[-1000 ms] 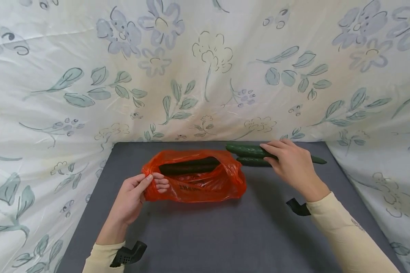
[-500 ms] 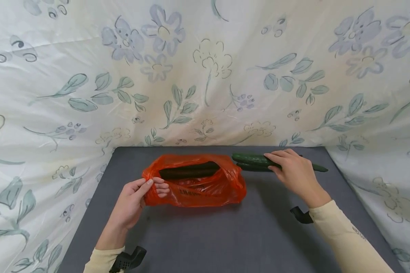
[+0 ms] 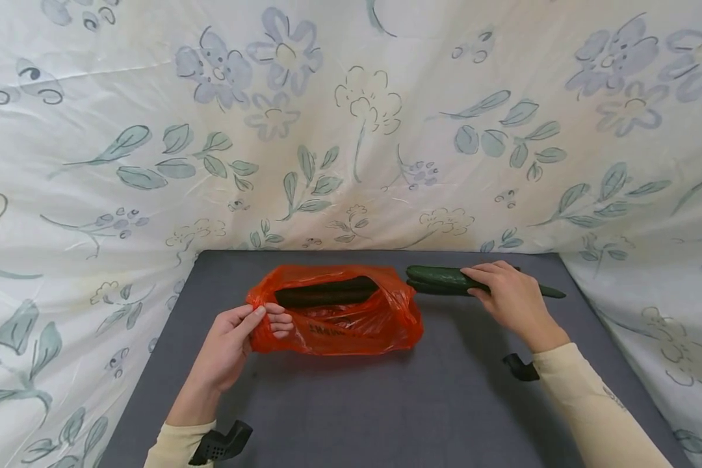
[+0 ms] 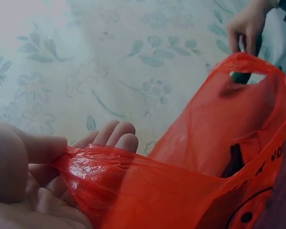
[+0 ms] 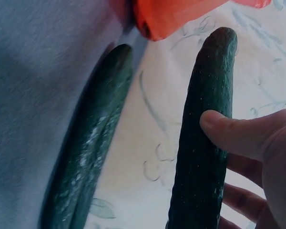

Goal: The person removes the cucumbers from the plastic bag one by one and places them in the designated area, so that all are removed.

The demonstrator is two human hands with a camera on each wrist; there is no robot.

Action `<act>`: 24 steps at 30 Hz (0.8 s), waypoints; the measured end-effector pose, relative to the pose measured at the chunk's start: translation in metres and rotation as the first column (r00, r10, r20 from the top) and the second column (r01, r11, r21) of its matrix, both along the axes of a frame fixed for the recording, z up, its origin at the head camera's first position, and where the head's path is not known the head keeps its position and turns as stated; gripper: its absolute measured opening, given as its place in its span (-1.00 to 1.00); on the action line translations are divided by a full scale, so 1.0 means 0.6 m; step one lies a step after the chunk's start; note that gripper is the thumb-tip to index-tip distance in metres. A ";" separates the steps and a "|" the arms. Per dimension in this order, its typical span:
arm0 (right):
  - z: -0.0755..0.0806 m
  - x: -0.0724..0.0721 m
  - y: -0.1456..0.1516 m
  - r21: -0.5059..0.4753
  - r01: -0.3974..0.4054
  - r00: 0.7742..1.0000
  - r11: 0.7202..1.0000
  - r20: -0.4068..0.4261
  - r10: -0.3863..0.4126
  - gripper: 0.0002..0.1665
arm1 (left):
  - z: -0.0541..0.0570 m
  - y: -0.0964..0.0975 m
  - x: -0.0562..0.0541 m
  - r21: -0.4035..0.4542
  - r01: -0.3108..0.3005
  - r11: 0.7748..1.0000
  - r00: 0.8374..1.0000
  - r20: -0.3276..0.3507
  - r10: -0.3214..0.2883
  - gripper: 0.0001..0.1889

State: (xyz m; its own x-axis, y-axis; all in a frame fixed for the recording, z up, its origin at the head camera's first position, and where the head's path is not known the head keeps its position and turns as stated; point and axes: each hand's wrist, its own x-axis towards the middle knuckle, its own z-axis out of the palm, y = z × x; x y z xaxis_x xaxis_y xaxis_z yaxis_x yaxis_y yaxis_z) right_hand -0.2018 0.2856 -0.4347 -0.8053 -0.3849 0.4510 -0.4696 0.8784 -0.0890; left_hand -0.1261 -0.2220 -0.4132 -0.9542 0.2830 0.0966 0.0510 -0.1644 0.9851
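Thumb (image 5: 222, 130) across 1 cucumber (image 5: 199, 164), right hand (image 3: 513, 298) grips it.

Dark grey tabletop (image 3: 357, 416), matte. On it: red plastic bag (image 3: 359, 341), long axis left-right, mouth gaping, dark print (image 3: 325, 330) on near side. One green cucumber (image 5: 90, 148) lies just right of bag, roughly in line, toward the far edge.

My head view looks forward and down over the tabletop (image 3: 339, 409); my close wrist views share the red bag (image 4: 195, 186), at four o'clock in the left, one o'clock in the right.
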 end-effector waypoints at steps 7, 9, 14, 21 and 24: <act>-0.023 -0.010 0.021 0.051 0.005 0.998 0.999 0.064 -0.009 -0.43 | 0.000 0.001 -0.001 0.008 -0.002 1.000 1.000 0.001 0.002 -0.54; -0.030 -0.009 0.026 0.056 0.017 0.996 0.998 0.090 -0.022 -0.43 | 0.000 0.002 -0.001 0.009 0.000 1.000 1.000 0.003 0.000 -0.56; -0.049 -0.010 0.036 0.051 0.025 0.990 0.998 0.137 -0.032 -0.43 | -0.001 0.001 -0.001 0.012 0.003 1.000 1.000 0.009 -0.003 -0.59; -0.074 -0.019 0.037 0.070 0.012 0.982 0.998 0.188 -0.025 -0.46 | -0.001 -0.001 0.000 0.018 -0.003 1.000 1.000 0.005 0.003 -0.57; -0.085 -0.021 0.036 0.075 0.015 0.977 0.997 0.210 -0.031 -0.46 | 0.000 -0.001 0.000 0.015 -0.006 1.000 1.000 0.009 0.006 -0.57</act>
State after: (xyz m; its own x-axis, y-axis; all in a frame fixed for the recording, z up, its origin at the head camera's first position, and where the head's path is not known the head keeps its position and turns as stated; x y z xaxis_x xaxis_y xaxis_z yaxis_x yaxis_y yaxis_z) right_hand -0.2145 0.3069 -0.4856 -0.8884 -0.3906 0.2412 -0.4266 0.8966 -0.1193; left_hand -0.1263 -0.2226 -0.4133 -0.9567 0.2759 0.0922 0.0432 -0.1787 0.9829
